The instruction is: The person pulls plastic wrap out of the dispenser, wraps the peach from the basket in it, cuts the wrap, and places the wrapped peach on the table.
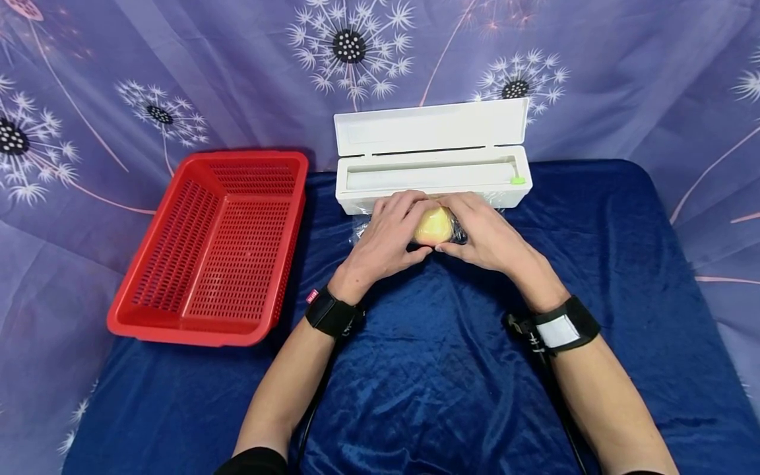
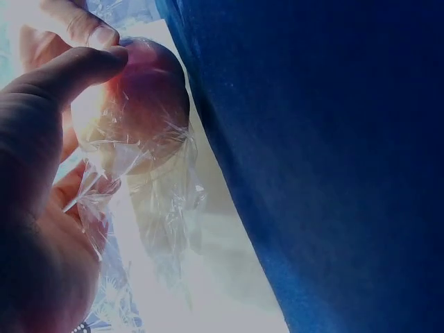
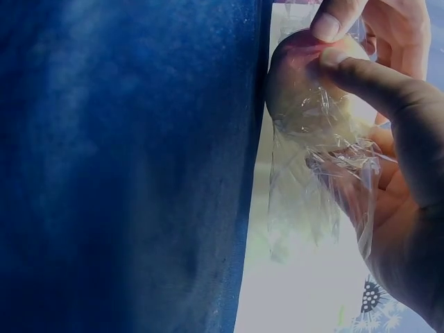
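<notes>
A round yellow-and-red fruit (image 1: 433, 229) sits between my two hands, with clear cling film (image 2: 139, 156) around it. My left hand (image 1: 388, 234) curls over the fruit's left side, its thumb on the near face. From the right, my right hand (image 1: 483, 231) grips it the same way; the two thumb tips nearly meet. Crinkled loose film (image 3: 302, 194) trails from the fruit's sides in the wrist views. Right behind the hands stands a white cling film box (image 1: 356, 200) with its lid (image 1: 433, 128) raised. The fingertips hide part of the box's front.
A red slotted plastic basket (image 1: 285, 251) stands to the left on the dark blue table cloth (image 1: 433, 369). Inside the white box lies a pale roll (image 1: 427, 178), with a small green slider (image 1: 518, 180) at its right end. A purple dandelion-print curtain (image 1: 237, 66) hangs behind.
</notes>
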`<state>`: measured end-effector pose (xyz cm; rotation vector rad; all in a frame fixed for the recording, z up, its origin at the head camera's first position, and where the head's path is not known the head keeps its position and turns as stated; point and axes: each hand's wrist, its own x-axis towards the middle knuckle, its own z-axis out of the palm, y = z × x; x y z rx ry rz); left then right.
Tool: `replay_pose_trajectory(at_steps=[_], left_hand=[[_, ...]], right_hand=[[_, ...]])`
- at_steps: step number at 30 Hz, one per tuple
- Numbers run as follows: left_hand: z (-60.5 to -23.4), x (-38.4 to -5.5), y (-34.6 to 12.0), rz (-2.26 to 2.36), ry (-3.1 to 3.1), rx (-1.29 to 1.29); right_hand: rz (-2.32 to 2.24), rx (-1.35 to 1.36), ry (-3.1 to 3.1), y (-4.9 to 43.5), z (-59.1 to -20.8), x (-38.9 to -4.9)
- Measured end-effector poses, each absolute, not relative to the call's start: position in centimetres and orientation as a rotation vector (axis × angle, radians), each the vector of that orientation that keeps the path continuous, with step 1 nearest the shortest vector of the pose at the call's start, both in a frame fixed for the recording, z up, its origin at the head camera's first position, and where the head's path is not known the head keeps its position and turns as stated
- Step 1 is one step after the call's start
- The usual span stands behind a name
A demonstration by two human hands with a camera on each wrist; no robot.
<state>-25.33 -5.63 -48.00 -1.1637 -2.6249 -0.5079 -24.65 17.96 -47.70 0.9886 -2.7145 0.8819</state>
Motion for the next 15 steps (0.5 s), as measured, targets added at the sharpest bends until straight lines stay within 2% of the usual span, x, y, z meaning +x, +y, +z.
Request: replay_pose_trajectory(at_steps=[15], left_hand=[[-48.01, -25.41, -5.68, -0.486, -2.639, -1.164]], right_hand=[[0.931, 1.008, -2.712, 18.18, -47.9, -24.9]])
